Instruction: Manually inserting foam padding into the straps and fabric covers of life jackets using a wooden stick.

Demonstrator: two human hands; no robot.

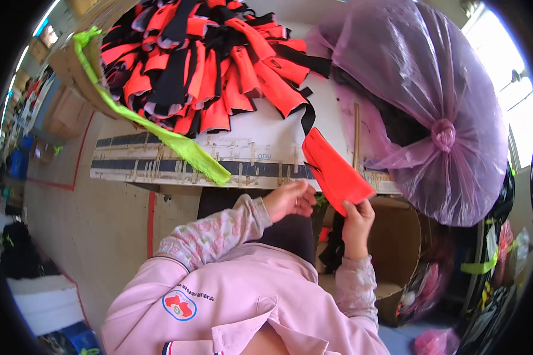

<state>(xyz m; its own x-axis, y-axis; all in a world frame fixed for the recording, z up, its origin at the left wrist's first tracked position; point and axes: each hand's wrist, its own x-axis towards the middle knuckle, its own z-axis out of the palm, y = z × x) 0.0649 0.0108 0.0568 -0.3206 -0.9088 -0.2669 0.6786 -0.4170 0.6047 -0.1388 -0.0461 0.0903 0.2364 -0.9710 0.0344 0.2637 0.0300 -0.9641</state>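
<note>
My right hand (357, 228) pinches the lower corner of a bright orange fabric piece (337, 171) between thumb and fingers. The piece hangs over the table's front edge, and a black strap (308, 118) runs from its upper end to the pile. My left hand (290, 201) is just left of the piece, fingers loosely curled and apart from the thumb, with nothing visible in it. On the table (284, 133) lies a large heap of similar orange and black pieces (201, 71), some showing a pale lining.
A neon yellow-green fabric strip (160, 133) trails over a cardboard edge at left and across the table front. A tied purple plastic bag (420, 100) bulges over the right side. An open cardboard box (397, 242) stands below, to the right of my knees.
</note>
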